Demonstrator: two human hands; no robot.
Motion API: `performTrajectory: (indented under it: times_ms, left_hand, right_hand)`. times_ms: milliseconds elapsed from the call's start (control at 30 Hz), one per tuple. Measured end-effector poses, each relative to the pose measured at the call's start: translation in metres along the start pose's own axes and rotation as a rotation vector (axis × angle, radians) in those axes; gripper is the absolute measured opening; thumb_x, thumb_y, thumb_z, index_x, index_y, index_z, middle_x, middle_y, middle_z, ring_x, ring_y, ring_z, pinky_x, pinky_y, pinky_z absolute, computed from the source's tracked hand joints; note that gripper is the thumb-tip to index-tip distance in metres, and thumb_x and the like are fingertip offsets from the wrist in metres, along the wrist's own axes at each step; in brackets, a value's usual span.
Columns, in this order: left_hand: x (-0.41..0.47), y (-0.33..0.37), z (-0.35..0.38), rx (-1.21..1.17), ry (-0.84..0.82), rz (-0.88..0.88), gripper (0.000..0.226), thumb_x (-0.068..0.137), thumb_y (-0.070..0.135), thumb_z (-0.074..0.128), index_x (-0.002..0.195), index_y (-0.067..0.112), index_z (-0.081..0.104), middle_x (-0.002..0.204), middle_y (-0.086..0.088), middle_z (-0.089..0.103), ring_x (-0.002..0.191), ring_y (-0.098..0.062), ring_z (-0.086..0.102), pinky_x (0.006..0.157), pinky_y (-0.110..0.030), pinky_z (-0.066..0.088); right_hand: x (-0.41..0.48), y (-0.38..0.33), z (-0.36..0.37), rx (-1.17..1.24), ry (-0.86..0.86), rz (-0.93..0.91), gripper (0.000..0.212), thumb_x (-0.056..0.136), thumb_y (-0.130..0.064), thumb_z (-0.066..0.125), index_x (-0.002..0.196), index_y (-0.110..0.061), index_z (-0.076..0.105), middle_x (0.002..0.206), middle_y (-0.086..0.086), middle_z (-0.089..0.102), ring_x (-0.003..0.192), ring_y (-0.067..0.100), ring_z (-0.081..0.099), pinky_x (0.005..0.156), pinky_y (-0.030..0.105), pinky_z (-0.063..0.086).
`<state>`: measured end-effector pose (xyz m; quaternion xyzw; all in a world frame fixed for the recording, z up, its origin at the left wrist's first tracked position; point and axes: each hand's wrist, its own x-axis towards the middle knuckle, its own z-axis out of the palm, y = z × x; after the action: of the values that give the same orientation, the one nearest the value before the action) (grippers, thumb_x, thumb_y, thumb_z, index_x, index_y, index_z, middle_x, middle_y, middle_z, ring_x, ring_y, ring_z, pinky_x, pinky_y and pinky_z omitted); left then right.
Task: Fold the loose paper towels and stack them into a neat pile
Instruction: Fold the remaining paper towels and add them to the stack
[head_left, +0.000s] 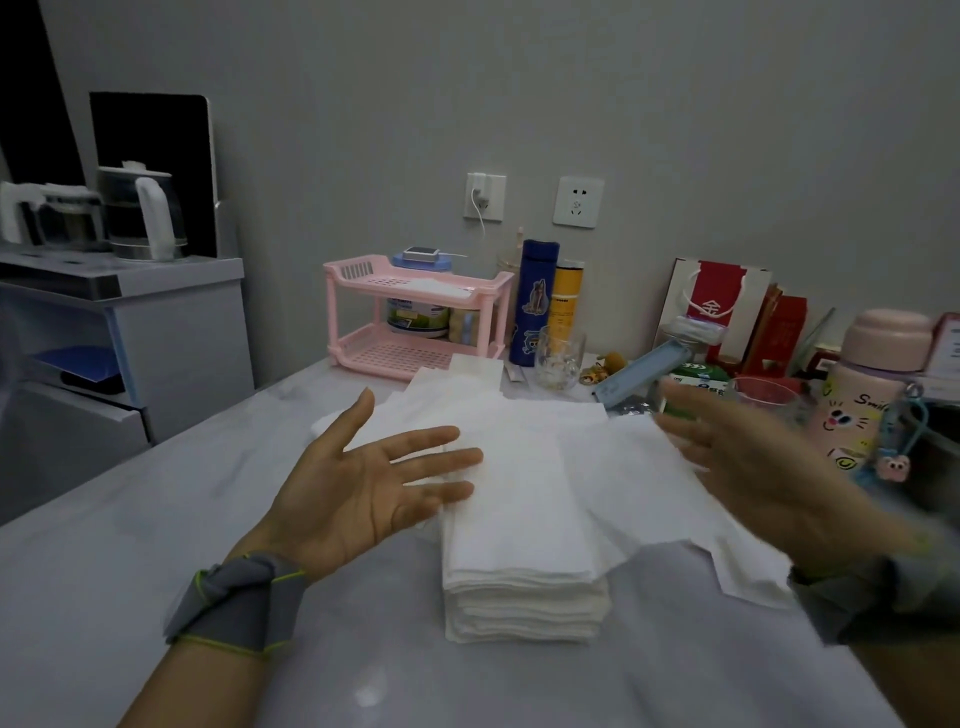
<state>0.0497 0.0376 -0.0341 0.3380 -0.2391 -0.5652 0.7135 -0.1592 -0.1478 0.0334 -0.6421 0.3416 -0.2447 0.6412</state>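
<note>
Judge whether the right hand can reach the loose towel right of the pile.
Probably yes. The right hand is open just above the loose towel, which lies uncovered beside the pile; nothing lies between them.

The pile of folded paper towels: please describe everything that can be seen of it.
The pile of folded towels is white, soft-looking paper in many thin layers, a long rectangle lying flat on the pale table. Loose sheets lie behind it and to its right, seemingly touching its right side. Fingertips of the open left hand reach its top left edge; the blurred right hand is apart from it.
</note>
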Motion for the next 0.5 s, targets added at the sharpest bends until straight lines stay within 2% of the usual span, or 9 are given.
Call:
performTrajectory:
  times_ms: [100,167,200,267,300,333,400,500]
  left_hand:
    - [0.007,-0.004,-0.003,0.032,0.221,0.151,0.056,0.077,0.049,0.051,0.105,0.001,0.063,0.105,-0.019,0.069,0.081,-0.031,0.071,0.055,-0.031,0.058]
    - [0.011,-0.005,-0.007,0.118,0.356,0.257,0.043,0.085,0.040,0.050,0.099,0.002,0.062,0.094,-0.016,0.072,0.075,-0.027,0.072,0.055,-0.029,0.058]
    - [0.010,-0.004,-0.009,0.145,0.400,0.289,0.036,0.089,0.036,0.049,0.096,0.003,0.062,0.089,-0.014,0.073,0.072,-0.025,0.072,0.055,-0.028,0.057]
    - [0.012,-0.005,-0.012,0.159,0.427,0.290,0.030,0.092,0.032,0.047,0.093,0.006,0.062,0.083,-0.009,0.073,0.068,-0.020,0.071,0.054,-0.027,0.057]
    - [0.014,-0.006,-0.012,0.156,0.418,0.275,0.029,0.093,0.032,0.046,0.093,0.008,0.062,0.082,-0.008,0.073,0.067,-0.019,0.071,0.054,-0.027,0.057]
    - [0.013,-0.005,-0.013,0.157,0.414,0.266,0.028,0.092,0.032,0.046,0.093,0.009,0.062,0.082,-0.007,0.073,0.068,-0.018,0.071,0.055,-0.026,0.057]
    - [0.014,-0.005,-0.013,0.170,0.402,0.246,0.027,0.092,0.031,0.046,0.094,0.010,0.063,0.083,-0.006,0.073,0.068,-0.017,0.070,0.055,-0.026,0.057]
    - [0.015,-0.007,-0.013,0.190,0.392,0.229,0.026,0.092,0.028,0.046,0.094,0.009,0.063,0.084,-0.007,0.073,0.067,-0.018,0.070,0.054,-0.026,0.057]
  right_hand:
    - [0.014,-0.004,-0.028,-0.108,0.142,-0.190,0.004,0.089,-0.022,0.055,0.093,-0.022,0.056,0.114,0.009,0.061,0.091,0.017,0.060,0.068,0.028,0.047]
    - [0.035,0.006,-0.052,-0.405,0.187,-0.212,0.003,0.091,-0.017,0.055,0.091,-0.019,0.057,0.106,0.011,0.063,0.085,0.018,0.061,0.065,0.026,0.048]
    - [0.047,0.013,-0.060,-0.632,0.174,-0.188,0.007,0.090,-0.019,0.057,0.097,-0.016,0.057,0.109,0.011,0.061,0.087,0.019,0.059,0.068,0.028,0.049]
    - [0.065,0.034,-0.076,-1.088,0.113,-0.021,0.039,0.088,-0.033,0.060,0.118,-0.011,0.053,0.125,0.010,0.054,0.102,0.021,0.055,0.083,0.030,0.048]
    - [0.069,0.043,-0.084,-1.213,0.101,0.078,0.055,0.086,-0.042,0.060,0.128,-0.009,0.046,0.134,0.010,0.048,0.111,0.022,0.052,0.090,0.030,0.045]
    - [0.073,0.051,-0.084,-1.252,0.094,0.154,0.067,0.085,-0.047,0.059,0.135,-0.008,0.039,0.140,0.010,0.042,0.118,0.022,0.048,0.092,0.029,0.042]
    - [0.075,0.060,-0.086,-1.227,0.134,0.211,0.076,0.084,-0.049,0.060,0.138,-0.004,0.031,0.142,0.010,0.040,0.121,0.021,0.046,0.086,0.023,0.041]
    - [0.079,0.067,-0.086,-1.284,0.197,0.199,0.063,0.083,-0.042,0.065,0.129,-0.006,0.040,0.128,0.008,0.050,0.103,0.018,0.051,0.071,0.019,0.039]
